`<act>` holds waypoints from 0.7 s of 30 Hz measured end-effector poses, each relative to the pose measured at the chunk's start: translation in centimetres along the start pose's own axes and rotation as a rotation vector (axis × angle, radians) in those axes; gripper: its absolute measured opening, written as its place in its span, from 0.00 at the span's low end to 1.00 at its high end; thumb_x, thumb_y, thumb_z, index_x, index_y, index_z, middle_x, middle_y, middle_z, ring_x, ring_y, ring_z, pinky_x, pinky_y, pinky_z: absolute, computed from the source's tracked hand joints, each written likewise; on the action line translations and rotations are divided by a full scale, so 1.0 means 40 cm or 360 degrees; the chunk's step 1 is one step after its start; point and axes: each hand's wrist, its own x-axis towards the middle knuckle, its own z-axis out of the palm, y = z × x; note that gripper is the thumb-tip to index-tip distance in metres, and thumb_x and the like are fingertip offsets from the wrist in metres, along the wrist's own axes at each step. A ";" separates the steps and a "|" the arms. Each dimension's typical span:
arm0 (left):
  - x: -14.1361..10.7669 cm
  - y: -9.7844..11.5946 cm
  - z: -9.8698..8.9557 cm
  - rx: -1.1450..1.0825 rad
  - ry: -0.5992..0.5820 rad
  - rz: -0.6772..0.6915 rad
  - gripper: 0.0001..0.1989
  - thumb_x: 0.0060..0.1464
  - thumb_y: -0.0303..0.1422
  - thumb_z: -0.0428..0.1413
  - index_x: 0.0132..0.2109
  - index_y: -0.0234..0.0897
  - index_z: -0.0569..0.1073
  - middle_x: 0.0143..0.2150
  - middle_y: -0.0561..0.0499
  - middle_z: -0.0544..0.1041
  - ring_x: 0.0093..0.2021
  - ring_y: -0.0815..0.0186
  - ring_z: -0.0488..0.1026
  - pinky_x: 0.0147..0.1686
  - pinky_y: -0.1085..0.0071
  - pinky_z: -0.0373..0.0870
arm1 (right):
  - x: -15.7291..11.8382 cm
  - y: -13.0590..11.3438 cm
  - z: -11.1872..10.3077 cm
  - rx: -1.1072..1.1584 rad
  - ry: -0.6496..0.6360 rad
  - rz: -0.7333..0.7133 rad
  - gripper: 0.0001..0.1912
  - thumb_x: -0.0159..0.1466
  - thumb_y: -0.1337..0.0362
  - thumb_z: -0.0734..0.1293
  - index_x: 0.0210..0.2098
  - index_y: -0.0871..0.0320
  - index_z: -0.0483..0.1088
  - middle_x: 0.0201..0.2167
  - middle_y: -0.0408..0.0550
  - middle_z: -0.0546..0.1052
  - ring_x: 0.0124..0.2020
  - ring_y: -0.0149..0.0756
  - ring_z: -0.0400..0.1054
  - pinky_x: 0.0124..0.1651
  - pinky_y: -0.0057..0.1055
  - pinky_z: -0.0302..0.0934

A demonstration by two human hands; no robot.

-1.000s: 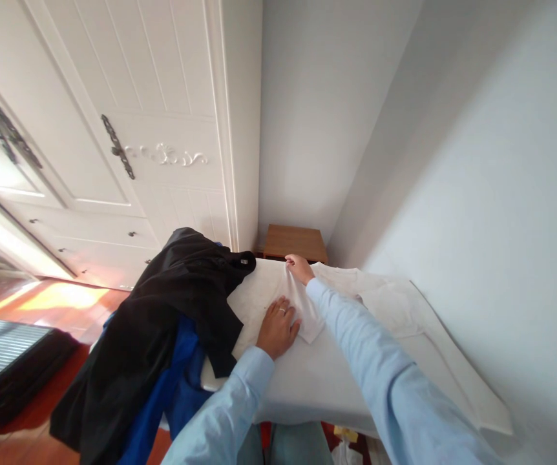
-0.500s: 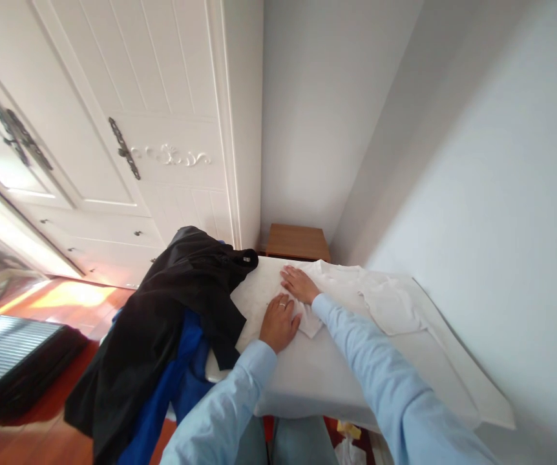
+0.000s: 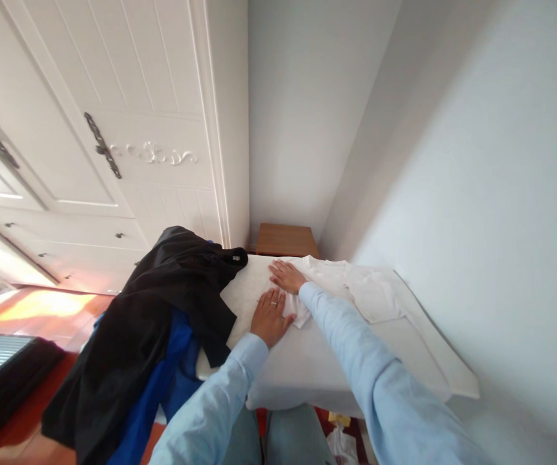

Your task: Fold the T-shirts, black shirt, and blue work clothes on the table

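Note:
A white shirt-like garment (image 3: 375, 298) lies spread over a white-covered board or table (image 3: 302, 368). On its left part rests my left hand (image 3: 271, 316), palm down with fingers stretched out and a ring on one finger. Just beyond it, my right hand (image 3: 287, 276) also lies flat on the white cloth, fingers apart. Neither hand grips anything. Left of my hands, a black garment (image 3: 147, 323) with a collar label is draped over the end of the surface, on top of a blue garment (image 3: 174, 368).
A white wardrobe (image 3: 162, 116) stands at the left and back. Behind the surface is a small brown wooden stand (image 3: 288, 240). A pale wall (image 3: 477, 194) borders the right side. On the floor at left lies a black ridged item (image 3: 7, 387).
The view has turned slightly to the right, so everything appears shifted left. Both hands stay flat on the white cloth, with the fingers of the left spread a little more.

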 end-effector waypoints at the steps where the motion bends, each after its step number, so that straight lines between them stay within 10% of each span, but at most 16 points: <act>1: 0.001 -0.001 0.000 0.0018 -0.0005 -0.0002 0.32 0.66 0.49 0.48 0.67 0.30 0.66 0.68 0.32 0.66 0.70 0.44 0.61 0.66 0.46 0.58 | 0.001 -0.004 -0.005 -0.0003 0.0003 0.0009 0.26 0.74 0.54 0.57 0.69 0.54 0.61 0.73 0.56 0.57 0.74 0.48 0.47 0.73 0.53 0.44; 10: 0.014 -0.003 -0.012 0.0040 0.0029 0.0064 0.29 0.65 0.43 0.50 0.65 0.29 0.68 0.66 0.33 0.70 0.70 0.45 0.61 0.67 0.47 0.57 | -0.130 -0.168 -0.029 0.0059 0.0338 -0.0021 0.29 0.73 0.57 0.60 0.69 0.65 0.59 0.72 0.64 0.58 0.74 0.49 0.48 0.74 0.49 0.44; 21: 0.018 -0.008 -0.021 0.0078 0.0033 0.0069 0.30 0.66 0.47 0.48 0.63 0.27 0.69 0.66 0.29 0.69 0.68 0.43 0.63 0.66 0.47 0.58 | -0.709 -0.092 0.016 -0.0016 0.0511 0.0614 0.25 0.73 0.53 0.59 0.64 0.57 0.68 0.67 0.60 0.66 0.70 0.50 0.58 0.70 0.55 0.53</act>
